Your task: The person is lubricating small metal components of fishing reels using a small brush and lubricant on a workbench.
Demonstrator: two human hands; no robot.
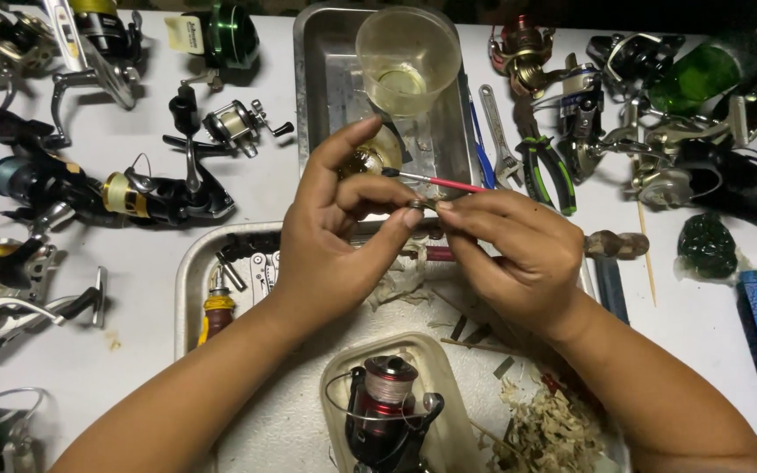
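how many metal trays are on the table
2. One tray sits at top centre, holding a plastic cup. The other tray lies under both hands, partly covered by them and scraps.

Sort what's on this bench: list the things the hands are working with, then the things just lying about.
In use:
left hand
right hand
small metal part pinched between them
red-handled brush

Lying about:
plastic cup
green-handled pliers
wrench
red-spooled reel
black and gold reel

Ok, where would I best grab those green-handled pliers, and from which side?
Grip the green-handled pliers by the two handles, coming from above on the near side. The handles lie flat and splayed toward you, while the jaw end is crowded by the wrench.
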